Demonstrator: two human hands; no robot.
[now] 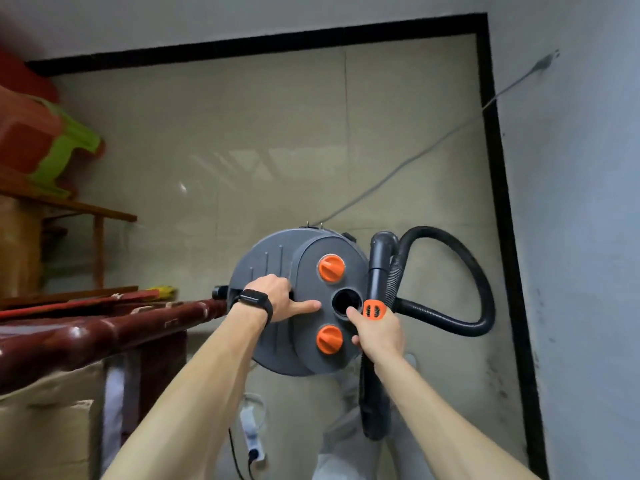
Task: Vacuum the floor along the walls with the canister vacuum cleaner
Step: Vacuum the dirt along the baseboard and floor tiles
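A grey canister vacuum (277,268) stands on the tiled floor below me, its top showing two orange knobs (331,268) and a round black port (347,302). My left hand (277,297), with a black watch on the wrist, grips the handle on the lid, thumb lying flat on the lid. My right hand (379,332) holds the black wand (379,271) at its orange slider (375,310), forefinger at the port's rim. The black ribbed hose (474,271) loops out to the right. The wand's lower end hangs by my legs.
Black skirting (498,168) runs along the back and right walls. A grey power cord (433,147) stretches from the vacuum to the right wall. A dark red wooden bench (104,327), cardboard boxes and stacked plastic stools (52,143) crowd the left. A white power strip (251,431) lies near my feet.
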